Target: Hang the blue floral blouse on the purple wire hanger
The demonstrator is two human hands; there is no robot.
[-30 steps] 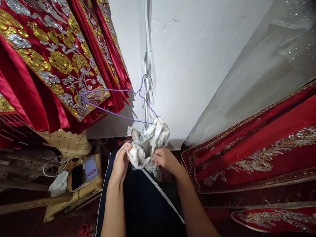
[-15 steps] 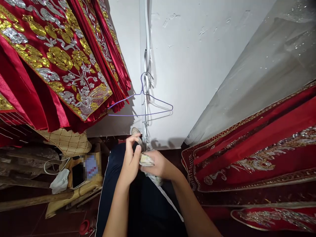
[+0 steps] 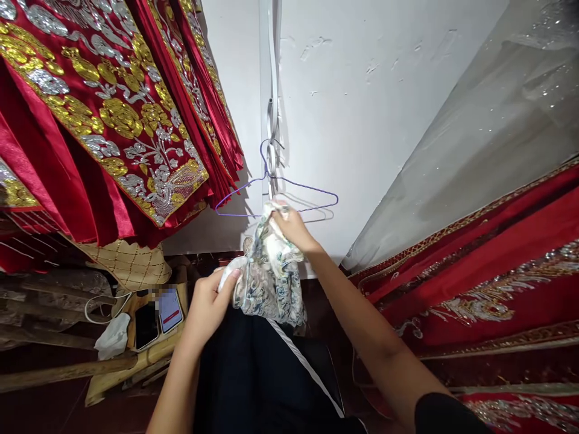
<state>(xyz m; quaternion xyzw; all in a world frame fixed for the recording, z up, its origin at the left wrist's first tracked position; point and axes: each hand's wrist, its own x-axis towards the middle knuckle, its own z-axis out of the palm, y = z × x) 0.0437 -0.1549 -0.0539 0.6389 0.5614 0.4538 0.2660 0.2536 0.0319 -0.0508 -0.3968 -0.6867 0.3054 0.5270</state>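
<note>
A pale, gathered piece of fabric (image 3: 266, 289) with a blue, green and grey floral pattern hangs between my hands above my lap. It looks like a small garment, though its kind is unclear. The fingers and thumb of my left hand (image 3: 210, 304) pinch its white edge at the left. Higher up, my right hand (image 3: 292, 228) is closed on its upper part, close to the lower bar of a purple wire hanger (image 3: 312, 189). That hanger hangs from a white metal rail (image 3: 274, 72) at the wall; the fabric hides part of its bar.
Red embroidered garments (image 3: 122, 114) hang at the left. At the right are a sheer white gown (image 3: 461, 138) and red beaded clothing (image 3: 479, 307). A phone (image 3: 170, 310), a dark device (image 3: 147, 325) and a crumpled tissue (image 3: 113, 336) lie on a wooden stool (image 3: 151, 349) at lower left.
The bunched fabric has been opened out and raised. My right hand has gone up and forward to the hanger's bar; my left has shifted left. The hanger has swung right, away from the red garments.
</note>
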